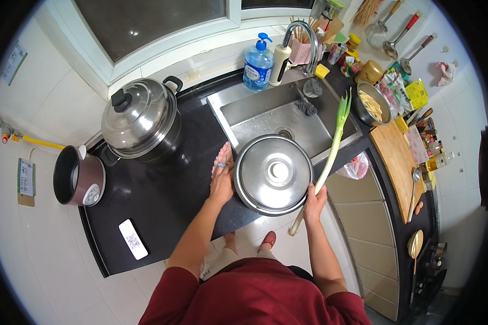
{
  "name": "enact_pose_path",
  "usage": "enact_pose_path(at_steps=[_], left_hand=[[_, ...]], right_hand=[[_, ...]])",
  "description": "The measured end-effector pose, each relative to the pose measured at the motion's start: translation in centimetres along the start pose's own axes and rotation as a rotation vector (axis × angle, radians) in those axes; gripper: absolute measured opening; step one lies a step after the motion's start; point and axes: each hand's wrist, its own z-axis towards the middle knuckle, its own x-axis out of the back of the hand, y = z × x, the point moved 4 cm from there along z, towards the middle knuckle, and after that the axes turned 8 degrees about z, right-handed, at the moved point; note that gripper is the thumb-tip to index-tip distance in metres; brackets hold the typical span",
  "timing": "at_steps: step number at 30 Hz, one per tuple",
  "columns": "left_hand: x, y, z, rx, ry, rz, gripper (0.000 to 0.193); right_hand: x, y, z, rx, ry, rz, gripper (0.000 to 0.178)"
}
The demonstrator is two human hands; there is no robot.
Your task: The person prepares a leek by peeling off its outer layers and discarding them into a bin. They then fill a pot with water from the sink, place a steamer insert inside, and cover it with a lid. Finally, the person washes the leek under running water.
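A round metal pot with a domed lid (pixel 257 187) is held between my hands, over the counter's front edge beside the sink. My left hand (pixel 221 183) is closed at the pot's left side, its fingers over a pink thing with a scalloped edge (pixel 220 157); what that is, I cannot make out. My right hand (pixel 315 202) is wrapped round the white stalk of a long leek (pixel 334 143) and also presses against the pot's right side. The leek's green end points away over the sink's right rim, and its roots hang below my hand.
The steel sink (pixel 238 125) holds a dark scrubber (pixel 306 107). Left stand a large lidded steamer (pixel 141 119), a small pink-brown cooker (pixel 79 176) and a white phone (pixel 133 239). A blue soap bottle (pixel 258 65), a bowl of pale strips (pixel 372 104) and a cutting board (pixel 394 168) lie beyond.
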Motion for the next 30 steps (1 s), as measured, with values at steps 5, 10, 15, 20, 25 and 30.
enact_pose_path(at_steps=[5,10,15,20,25,30], left_hand=[[2.8,-10.4,1.4,0.212,0.036,0.103,0.039],[6.9,-15.4,-3.9,0.319,-0.024,0.351,0.050],[6.7,-8.5,-10.5,0.248,-0.097,0.246,0.052],[4.4,-4.7,-6.9,0.158,-0.170,0.130,0.047],[0.3,-12.5,4.2,0.147,0.136,0.092,0.064],[-1.3,-8.5,9.9,0.184,0.031,-0.153,0.031]], right_hand=[[0.0,0.4,0.2,-0.003,-0.013,0.027,0.016],[-0.1,0.4,0.1,-0.027,0.010,0.045,0.015],[-0.6,-1.0,-0.2,-0.046,0.016,0.034,0.014],[-0.1,-0.2,0.0,-0.028,0.012,0.014,0.015],[-0.3,-0.1,0.0,-0.047,0.003,0.068,0.014],[-0.1,-0.3,-0.1,-0.038,0.021,0.026,0.015]])
